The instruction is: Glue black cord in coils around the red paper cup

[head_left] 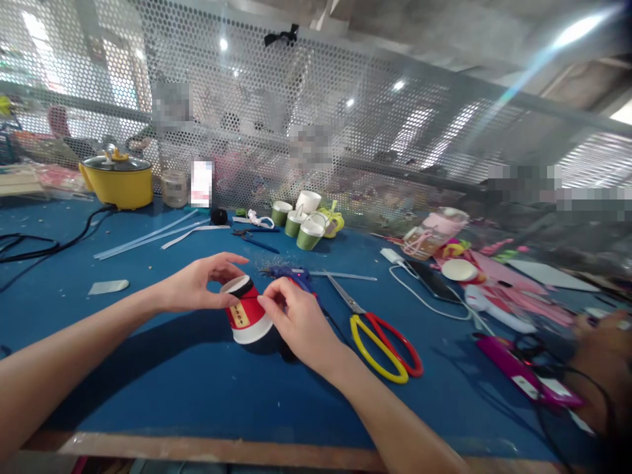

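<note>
A small red-and-white paper cup [253,320] is tilted above the blue table, its narrow end up and a black band wound around that end. My left hand [210,283] is closed on the cup's upper left side, thumb against the front. At the cup's right side, the thumb and forefinger of my right hand [296,316] pinch a thin black cord [255,297] that runs across the red surface. Just behind my right hand lies a blue glue gun [291,271]. Scissors [375,329] with red and yellow handles lie to the right. A dark object under my right wrist is partly hidden.
Green-and-white cups [310,234], pliers [257,240] and a black yarn ball [218,216] sit at the back. A yellow electric pot [118,184] stands back left. To the right are a phone [434,282], a purple power strip [526,375] and another person's hand [602,342].
</note>
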Available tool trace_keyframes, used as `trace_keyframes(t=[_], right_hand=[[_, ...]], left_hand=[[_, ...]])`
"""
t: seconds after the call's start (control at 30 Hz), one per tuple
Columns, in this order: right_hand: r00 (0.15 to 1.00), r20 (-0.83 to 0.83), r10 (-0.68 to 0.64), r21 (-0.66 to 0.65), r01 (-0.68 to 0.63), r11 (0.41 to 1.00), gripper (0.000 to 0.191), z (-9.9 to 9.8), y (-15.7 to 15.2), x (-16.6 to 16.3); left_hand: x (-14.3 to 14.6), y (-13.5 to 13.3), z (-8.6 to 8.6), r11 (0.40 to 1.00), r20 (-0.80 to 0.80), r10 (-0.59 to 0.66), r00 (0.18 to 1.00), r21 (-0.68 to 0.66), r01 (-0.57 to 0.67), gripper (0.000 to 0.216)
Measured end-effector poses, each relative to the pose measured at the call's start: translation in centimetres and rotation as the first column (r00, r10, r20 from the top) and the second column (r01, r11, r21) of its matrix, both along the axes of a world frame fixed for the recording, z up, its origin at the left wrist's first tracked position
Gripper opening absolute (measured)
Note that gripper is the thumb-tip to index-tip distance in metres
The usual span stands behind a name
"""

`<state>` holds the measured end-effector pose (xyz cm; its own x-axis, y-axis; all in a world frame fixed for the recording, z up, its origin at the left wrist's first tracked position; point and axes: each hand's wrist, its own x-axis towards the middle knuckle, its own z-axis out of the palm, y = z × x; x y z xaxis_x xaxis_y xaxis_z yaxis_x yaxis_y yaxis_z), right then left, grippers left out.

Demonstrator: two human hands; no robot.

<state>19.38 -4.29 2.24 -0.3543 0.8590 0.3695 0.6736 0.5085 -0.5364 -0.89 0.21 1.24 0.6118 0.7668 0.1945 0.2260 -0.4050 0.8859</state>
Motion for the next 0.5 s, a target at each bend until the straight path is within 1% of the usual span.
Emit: trace_keyframes(t=[0.07, 0.13, 0.27, 0.4, 0.5], right_hand=[[1.0, -0.031, 0.005, -0.077, -0.007, 0.997, 0.01, 0.4, -0.1, 0.1], [1.0, -0.029, 0.007, -0.097, -0.01, 0.995, 0.01, 0.6, -0.2, 0.3], [1.0, -0.004, -0.01, -0.005, 0.01, 1.0, 0.007, 0.7, 0.0, 0.7], [0.999, -0.008, 0.04, 0.108, -0.038, 0.993, 0.011, 0.4, 0.4, 1.1], [0.995, -0.019, 0.093, 0.128, -0.09, 0.988, 0.013, 0.6, 0.4, 1.4]], left_hand=[[0.1, -0.1, 0.0, 1.0, 0.012, -0.02, 1.0, -0.005, 0.02, 0.054], [0.2, -0.3, 0.0, 0.999, 0.022, -0.039, 0.999, -0.003, 0.039, 0.053], [0.5, -0.7, 0.0, 0.998, 0.031, -0.069, 0.997, -0.011, 0.069, 0.053], [0.7, -0.9, 0.0, 0.99, 0.066, -0.123, 0.99, -0.06, 0.127, 0.053], [0.8, -0.9, 0.1, 0.983, 0.099, -0.154, 0.983, -0.089, 0.163, 0.053]])
